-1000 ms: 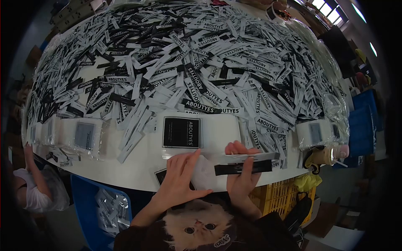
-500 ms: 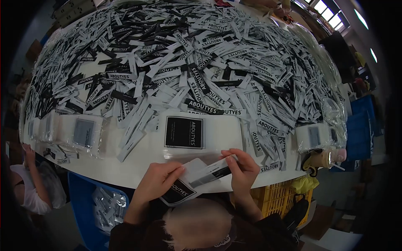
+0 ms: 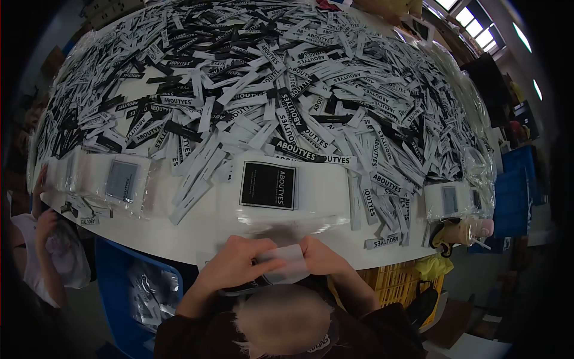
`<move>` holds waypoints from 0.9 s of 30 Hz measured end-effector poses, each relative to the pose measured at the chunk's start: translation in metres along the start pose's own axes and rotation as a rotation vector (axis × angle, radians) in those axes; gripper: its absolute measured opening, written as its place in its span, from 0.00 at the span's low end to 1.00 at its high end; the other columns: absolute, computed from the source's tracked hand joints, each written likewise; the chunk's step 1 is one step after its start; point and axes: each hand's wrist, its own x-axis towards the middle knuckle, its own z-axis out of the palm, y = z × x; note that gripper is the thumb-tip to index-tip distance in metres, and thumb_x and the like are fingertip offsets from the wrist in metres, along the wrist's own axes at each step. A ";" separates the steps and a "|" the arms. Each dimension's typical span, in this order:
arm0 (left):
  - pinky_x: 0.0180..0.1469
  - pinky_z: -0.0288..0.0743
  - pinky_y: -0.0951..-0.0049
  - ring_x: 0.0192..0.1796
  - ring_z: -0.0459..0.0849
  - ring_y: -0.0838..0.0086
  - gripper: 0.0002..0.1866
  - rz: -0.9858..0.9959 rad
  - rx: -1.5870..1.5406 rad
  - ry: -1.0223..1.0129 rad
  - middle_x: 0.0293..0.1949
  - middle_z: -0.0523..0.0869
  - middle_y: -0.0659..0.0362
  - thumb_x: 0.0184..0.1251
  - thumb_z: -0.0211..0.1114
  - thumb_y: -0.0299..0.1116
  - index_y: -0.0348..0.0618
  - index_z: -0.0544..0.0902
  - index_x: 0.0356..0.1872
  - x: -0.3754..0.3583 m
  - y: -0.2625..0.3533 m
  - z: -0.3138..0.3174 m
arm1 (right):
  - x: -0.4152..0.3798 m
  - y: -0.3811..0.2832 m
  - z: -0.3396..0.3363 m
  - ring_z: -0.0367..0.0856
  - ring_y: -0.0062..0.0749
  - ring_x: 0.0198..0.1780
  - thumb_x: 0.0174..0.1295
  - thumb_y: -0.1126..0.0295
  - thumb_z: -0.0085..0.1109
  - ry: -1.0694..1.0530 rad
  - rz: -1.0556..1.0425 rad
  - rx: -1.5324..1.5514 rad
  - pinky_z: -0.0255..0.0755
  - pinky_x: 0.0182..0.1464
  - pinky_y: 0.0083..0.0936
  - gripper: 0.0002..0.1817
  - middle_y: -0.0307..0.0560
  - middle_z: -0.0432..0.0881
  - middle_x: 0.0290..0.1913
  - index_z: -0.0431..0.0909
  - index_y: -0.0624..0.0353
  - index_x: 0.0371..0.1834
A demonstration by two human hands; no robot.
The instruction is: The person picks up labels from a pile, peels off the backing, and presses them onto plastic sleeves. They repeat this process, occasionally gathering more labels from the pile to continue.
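My left hand [image 3: 240, 263] and my right hand [image 3: 323, 257] are close together at the table's near edge, both with fingers closed. Between them is a whitish, translucent plastic bag [image 3: 290, 264], pinched from both sides. Its dark lower part is mostly covered by my left hand and my head. The printed strip packet seen earlier is hidden now. Just beyond my hands lies a stack of similar bags [image 3: 323, 194], the top one bearing a black ABOUTYES panel [image 3: 268, 185].
Black and white ABOUTYES strip packets [image 3: 293, 107] are heaped over the table [image 3: 161, 236]. Wrapped bundles lie left [image 3: 122, 182] and right [image 3: 445, 200]. A blue bin [image 3: 107, 281] and yellow crate [image 3: 388, 287] stand below. Another person [image 3: 51, 257] is at the left, with someone's arms at the far side.
My hands have come together, and the strip packet that my right hand held has gone out of sight at the bag. The person at left has moved a hand up to the wrapped bundles.
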 end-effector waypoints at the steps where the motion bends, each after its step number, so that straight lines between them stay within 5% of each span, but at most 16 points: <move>1: 0.29 0.71 0.77 0.23 0.79 0.73 0.09 -0.059 0.009 -0.067 0.22 0.81 0.54 0.55 0.68 0.32 0.37 0.82 0.33 0.000 0.002 -0.005 | -0.001 0.005 0.002 0.71 0.12 0.32 0.65 0.65 0.53 0.001 0.000 -0.002 0.67 0.33 0.15 0.14 0.37 0.79 0.27 0.80 0.66 0.38; 3: 0.28 0.71 0.77 0.22 0.80 0.74 0.10 -0.097 -0.130 0.057 0.21 0.81 0.54 0.54 0.69 0.33 0.37 0.81 0.31 -0.003 -0.002 -0.008 | 0.000 0.018 0.006 0.72 0.13 0.31 0.62 0.68 0.57 0.242 -0.213 0.507 0.67 0.34 0.16 0.11 0.38 0.80 0.29 0.80 0.66 0.38; 5: 0.27 0.70 0.80 0.25 0.79 0.82 0.09 -0.151 -0.286 0.246 0.22 0.82 0.55 0.54 0.69 0.30 0.34 0.81 0.29 -0.002 0.001 -0.013 | -0.001 0.002 0.014 0.71 0.13 0.31 0.61 0.70 0.57 0.338 -0.304 0.566 0.66 0.33 0.16 0.09 0.38 0.80 0.29 0.80 0.66 0.37; 7: 0.27 0.70 0.80 0.25 0.78 0.82 0.08 -0.107 -0.367 0.225 0.23 0.83 0.54 0.54 0.69 0.29 0.34 0.81 0.29 0.002 0.000 -0.005 | -0.002 -0.008 0.022 0.71 0.14 0.30 0.61 0.72 0.58 0.443 -0.386 0.628 0.66 0.33 0.16 0.08 0.38 0.80 0.29 0.80 0.66 0.37; 9: 0.28 0.70 0.80 0.26 0.78 0.82 0.08 -0.063 -0.450 0.195 0.24 0.83 0.54 0.54 0.69 0.29 0.34 0.82 0.30 0.003 -0.002 0.001 | -0.003 -0.010 0.028 0.69 0.14 0.28 0.60 0.74 0.58 0.438 -0.299 0.302 0.65 0.31 0.16 0.07 0.38 0.78 0.28 0.80 0.66 0.37; 12: 0.29 0.70 0.81 0.28 0.77 0.83 0.07 -0.011 -0.306 0.203 0.26 0.84 0.56 0.56 0.68 0.28 0.34 0.82 0.32 -0.001 -0.004 0.003 | -0.003 -0.018 0.028 0.69 0.14 0.28 0.60 0.72 0.58 0.477 -0.312 0.218 0.64 0.29 0.17 0.08 0.38 0.77 0.26 0.79 0.67 0.37; 16: 0.29 0.69 0.81 0.27 0.76 0.84 0.07 -0.037 -0.293 0.373 0.26 0.84 0.59 0.60 0.65 0.29 0.34 0.83 0.33 -0.011 -0.011 0.000 | 0.012 -0.025 0.020 0.70 0.17 0.28 0.60 0.70 0.59 0.443 -0.276 0.153 0.64 0.28 0.18 0.09 0.41 0.76 0.26 0.79 0.67 0.36; 18: 0.27 0.68 0.81 0.25 0.76 0.84 0.08 -0.119 -0.400 0.540 0.24 0.84 0.60 0.62 0.63 0.29 0.33 0.83 0.32 -0.025 -0.026 -0.007 | 0.026 -0.034 0.001 0.73 0.22 0.28 0.60 0.69 0.60 0.393 -0.448 -0.065 0.66 0.29 0.20 0.10 0.43 0.77 0.28 0.79 0.66 0.37; 21: 0.25 0.68 0.81 0.23 0.76 0.83 0.10 -0.147 -0.347 0.716 0.19 0.83 0.61 0.61 0.63 0.31 0.33 0.84 0.29 -0.087 -0.074 -0.037 | 0.055 -0.042 -0.053 0.78 0.33 0.37 0.56 0.70 0.62 0.732 -0.530 -0.337 0.71 0.39 0.24 0.12 0.48 0.80 0.35 0.79 0.64 0.41; 23: 0.25 0.69 0.79 0.21 0.75 0.82 0.11 -0.253 -0.267 0.386 0.17 0.82 0.59 0.59 0.65 0.33 0.33 0.84 0.26 -0.118 -0.059 -0.074 | 0.075 -0.041 -0.084 0.78 0.40 0.41 0.54 0.70 0.62 0.949 -0.404 -0.653 0.71 0.45 0.29 0.13 0.51 0.80 0.39 0.78 0.63 0.43; 24: 0.25 0.69 0.79 0.21 0.77 0.81 0.11 -0.506 -0.114 0.207 0.17 0.81 0.57 0.58 0.65 0.33 0.33 0.84 0.24 -0.137 -0.065 -0.083 | 0.084 -0.040 -0.095 0.77 0.44 0.43 0.54 0.71 0.61 1.005 -0.290 -0.766 0.71 0.47 0.31 0.14 0.52 0.80 0.41 0.78 0.62 0.43; 26: 0.25 0.71 0.77 0.22 0.81 0.77 0.10 -0.888 0.403 -0.068 0.18 0.81 0.52 0.57 0.66 0.32 0.33 0.84 0.30 -0.155 -0.059 -0.088 | 0.099 -0.032 -0.111 0.77 0.45 0.44 0.53 0.72 0.60 0.906 -0.237 -0.836 0.71 0.47 0.32 0.14 0.53 0.79 0.42 0.77 0.62 0.44; 27: 0.25 0.71 0.77 0.22 0.81 0.77 0.10 -0.893 0.405 -0.063 0.18 0.81 0.52 0.57 0.66 0.32 0.33 0.84 0.30 -0.170 -0.064 -0.082 | 0.105 -0.026 -0.116 0.77 0.47 0.45 0.53 0.73 0.59 0.807 -0.174 -0.902 0.71 0.47 0.33 0.14 0.54 0.79 0.42 0.77 0.62 0.45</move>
